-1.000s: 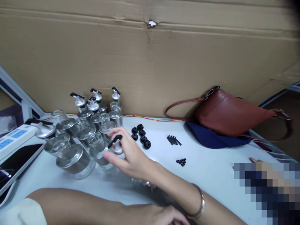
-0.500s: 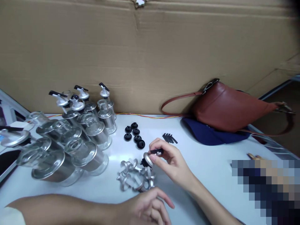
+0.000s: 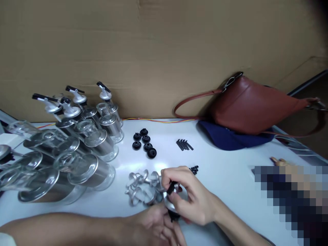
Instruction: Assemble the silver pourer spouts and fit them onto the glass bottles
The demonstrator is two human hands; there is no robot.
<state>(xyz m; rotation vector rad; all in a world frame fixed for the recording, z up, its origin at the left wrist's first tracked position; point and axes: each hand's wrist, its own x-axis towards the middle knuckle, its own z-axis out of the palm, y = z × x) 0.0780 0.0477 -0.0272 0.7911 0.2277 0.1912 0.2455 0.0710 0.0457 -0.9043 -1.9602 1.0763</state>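
A bottle pourer (image 3: 167, 202), with a silver dome, a black lever and a black ribbed stopper, is pinched between the thumb and fingers of my right hand (image 3: 197, 198). Its stopper points down. Just under it lies my left hand (image 3: 157, 223), palm turned up, fingers loosely bent and apart; whether they touch the stopper I cannot tell. Beside both hands is a cluster of silver pourer caps (image 3: 143, 189). Farther off are several black rubber stoppers (image 3: 146, 139), a row of black levers (image 3: 183, 145) and some small black parts (image 3: 194, 169), partly behind my right hand.
Several glass bottles with metal sleeves (image 3: 98, 140) crowd the left side, some topped with pourers (image 3: 77, 97). A brown bag (image 3: 251, 106) rests on a navy cap (image 3: 230, 138) at the right rear. A cardboard wall (image 3: 153, 61) backs the white table (image 3: 222, 177).
My right hand has brought the pourer down and nearer, tilting its stopper downward. My left hand has turned palm up beneath it. The small black parts have come into sight.
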